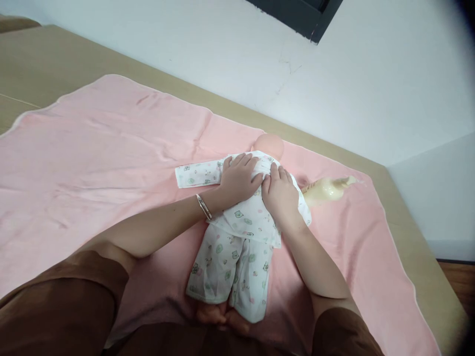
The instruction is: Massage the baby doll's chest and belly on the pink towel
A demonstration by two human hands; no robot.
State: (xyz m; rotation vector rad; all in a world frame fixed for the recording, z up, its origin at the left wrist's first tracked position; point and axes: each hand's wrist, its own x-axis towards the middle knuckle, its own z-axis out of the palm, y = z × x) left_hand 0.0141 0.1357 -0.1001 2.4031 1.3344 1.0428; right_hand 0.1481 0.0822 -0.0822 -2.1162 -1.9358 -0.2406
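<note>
A baby doll (268, 144) lies on a pink blanket, its bald head away from me and its bare feet close to my body. It wears a white printed top (237, 215) and matching trousers (217, 262). No face shows on the doll. My left hand (240, 179) rests flat on the upper part of the top, fingers stretched out, with a bracelet at the wrist. Beside it, my right hand (282, 195) lies on the other side of the top, its fingers extended too. One sleeve (198, 174) sticks out flat to the left, and the other is partly hidden by my right arm.
The pink blanket (111, 148) covers much of a wooden surface (55, 59). A pale yellow, shiny bottle-like item (326, 189) lies right of the doll. A white wall (222, 59) with a dark frame (304, 17) stands behind.
</note>
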